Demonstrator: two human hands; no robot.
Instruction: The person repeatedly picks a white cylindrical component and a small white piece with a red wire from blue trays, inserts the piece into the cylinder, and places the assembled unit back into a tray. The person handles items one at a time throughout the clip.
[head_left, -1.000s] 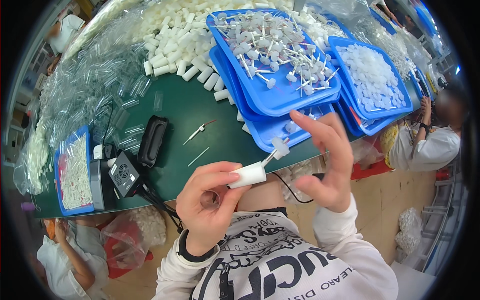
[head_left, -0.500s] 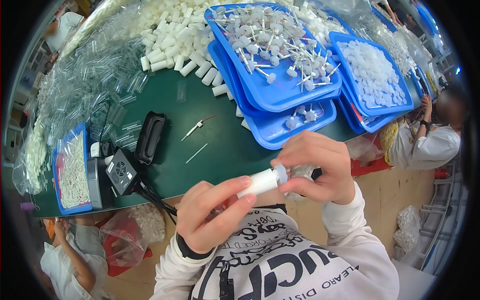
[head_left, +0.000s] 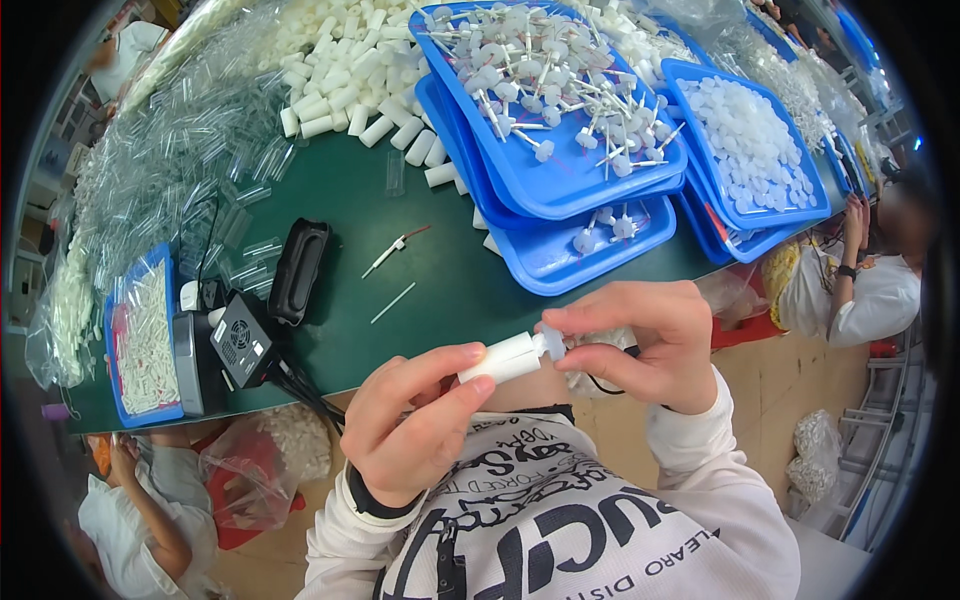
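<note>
My left hand pinches a white foam cylinder between thumb and fingers, in front of my chest at the table's near edge. At the cylinder's right end sits a translucent round cap with a short white neck. My right hand grips that cap between thumb and index finger. Cap and cylinder are in line, with the neck at the cylinder's end; how deep it goes in is hidden. On the green table beyond lie a thin white stick with a red wire and a plain thin stick.
Stacked blue trays hold capped sticks; another blue tray holds loose caps. White cylinders and clear tubes heap at the back. A black case, a black device and cables stand left. Other people sit at both sides.
Both hands have shifted slightly left with the cylinder and cap. The right fingers now hold the cap nearer its rim. A loose clear tube on the table has slid right.
</note>
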